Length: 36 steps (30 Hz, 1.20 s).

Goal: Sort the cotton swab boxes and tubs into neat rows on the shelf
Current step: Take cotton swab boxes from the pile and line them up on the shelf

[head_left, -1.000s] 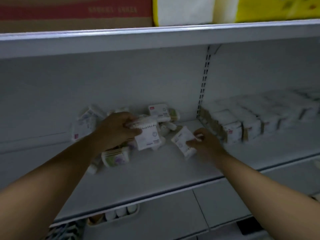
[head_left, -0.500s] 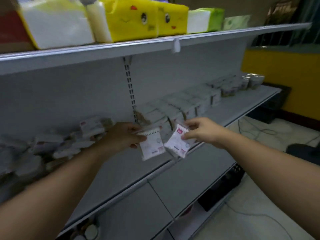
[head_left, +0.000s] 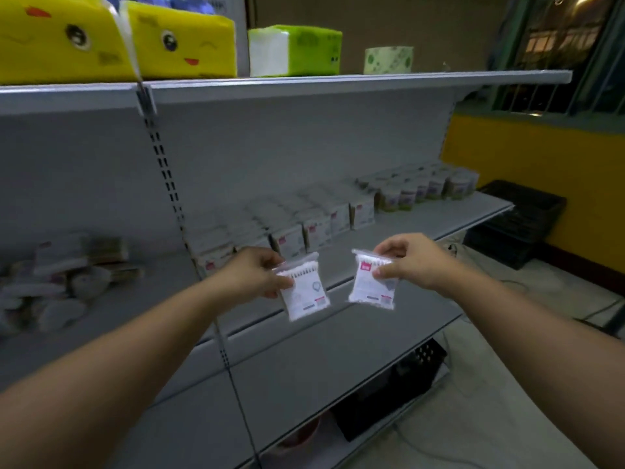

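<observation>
You have a single view, worn on your head. It faces forward and slightly down, angled along the shelf [head_left: 439, 221] toward its right end. It sits close, so your left hand [head_left: 250, 272] and right hand [head_left: 409, 262] are mid-frame, at arm's reach.

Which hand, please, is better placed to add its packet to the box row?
Probably left: the left hand holds its packet beside the box row; the right hand hangs farther out.
</observation>
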{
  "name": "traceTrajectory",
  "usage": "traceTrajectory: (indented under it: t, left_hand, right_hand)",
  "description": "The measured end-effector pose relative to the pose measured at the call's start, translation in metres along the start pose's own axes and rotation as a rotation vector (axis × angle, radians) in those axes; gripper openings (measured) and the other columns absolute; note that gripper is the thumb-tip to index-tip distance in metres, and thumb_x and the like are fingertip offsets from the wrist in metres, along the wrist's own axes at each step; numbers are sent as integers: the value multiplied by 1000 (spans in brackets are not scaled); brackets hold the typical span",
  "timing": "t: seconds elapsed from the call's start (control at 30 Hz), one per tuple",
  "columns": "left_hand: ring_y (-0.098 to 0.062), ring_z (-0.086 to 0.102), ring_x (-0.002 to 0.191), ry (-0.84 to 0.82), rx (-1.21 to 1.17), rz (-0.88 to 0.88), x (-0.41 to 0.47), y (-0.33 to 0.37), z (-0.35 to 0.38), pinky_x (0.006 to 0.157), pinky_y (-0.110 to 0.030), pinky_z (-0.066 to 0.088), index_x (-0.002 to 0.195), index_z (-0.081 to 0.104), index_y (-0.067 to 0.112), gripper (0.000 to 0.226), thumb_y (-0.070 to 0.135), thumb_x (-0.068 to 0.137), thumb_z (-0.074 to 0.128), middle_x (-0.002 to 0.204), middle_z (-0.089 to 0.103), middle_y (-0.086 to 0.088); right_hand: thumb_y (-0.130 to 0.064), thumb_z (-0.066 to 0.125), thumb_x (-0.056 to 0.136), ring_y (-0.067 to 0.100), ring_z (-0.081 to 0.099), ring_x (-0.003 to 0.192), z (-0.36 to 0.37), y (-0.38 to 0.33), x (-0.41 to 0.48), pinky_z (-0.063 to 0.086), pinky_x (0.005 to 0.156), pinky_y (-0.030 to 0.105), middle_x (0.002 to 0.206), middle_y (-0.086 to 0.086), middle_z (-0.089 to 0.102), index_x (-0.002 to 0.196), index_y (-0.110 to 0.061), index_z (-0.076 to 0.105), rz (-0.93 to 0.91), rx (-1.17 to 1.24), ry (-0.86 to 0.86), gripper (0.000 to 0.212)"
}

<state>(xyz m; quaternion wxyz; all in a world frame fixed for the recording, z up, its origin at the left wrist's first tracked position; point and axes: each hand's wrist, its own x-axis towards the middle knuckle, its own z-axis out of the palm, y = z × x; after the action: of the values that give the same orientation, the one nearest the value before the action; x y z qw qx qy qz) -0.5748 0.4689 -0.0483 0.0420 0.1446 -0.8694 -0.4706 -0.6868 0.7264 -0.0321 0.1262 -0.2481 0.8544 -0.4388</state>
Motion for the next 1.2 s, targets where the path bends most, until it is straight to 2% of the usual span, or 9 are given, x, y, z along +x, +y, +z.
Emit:
traceTrajectory:
  t: [0.17,0.3,0.4,0.47,0.57,0.77,0.87,1.07,1.2]
  left_hand:
    - [-11,64,73,137,90,35,33,14,22,66,-26,56,85,64,24,21,20,72,80,83,65,7]
    - [9,48,69,234,273,131,68,19,35,54,-1,31,94,69,25,22,29,74,77,82,58,17]
    - [-3,55,79,268,245,184,104,23,50,55,-6,33,98,71,19,23,27,76,76,91,65,9]
    - [-6,55,81,248,285,237,123,32,59,58,-10,35,100,71,18,24,28,78,75,93,66,6]
    - [-15,61,82,235,342,305,159,43,69,71,-25,47,97,71,15,22,28,80,74,94,70,-3]
    - [-20,55,95,404,544,368,202,54,79,84,-31,36,93,72,21,23,36,76,75,101,66,0]
    - [-17,50,104,454,687,370,215,53,81,85,-31,23,94,70,26,23,42,77,72,108,61,7]
    - [-20,50,106,510,857,229,226,49,91,88,-32,21,95,71,26,25,45,78,69,105,64,6]
    - [-21,50,107,482,999,108,228,55,96,85,-34,22,99,70,28,29,49,79,65,105,64,6]
  right_hand:
    - [-16,81,71,6,61,77,-20,24,33,49,64,24,83,-10,65,81,-29,63,-47,-92,64,24]
    - [-21,80,72,3,57,77,-27,44,70,41,61,20,85,-13,62,93,-24,65,-52,-162,133,26]
    - [-24,79,74,7,60,85,-44,57,99,43,64,20,92,-8,64,104,-21,68,-46,-227,193,32]
    - [-26,78,75,13,60,97,-64,60,115,46,77,25,101,-5,65,108,-19,68,-48,-292,205,35]
    - [-28,77,76,17,58,108,-92,68,143,45,87,30,118,0,65,114,-16,66,-31,-354,263,42]
    - [-29,78,75,12,58,96,-91,103,182,38,79,20,117,0,66,110,-18,68,-72,-436,272,38]
    - [-33,76,77,17,61,103,-87,103,214,37,76,19,118,0,65,114,-18,67,-179,-519,219,42]
    - [-33,72,80,24,53,106,-70,111,267,32,80,22,110,5,63,112,-15,65,-554,-595,52,38]
    - [-27,79,73,34,57,106,-67,119,290,44,92,40,114,12,62,98,-9,69,-826,-576,34,33]
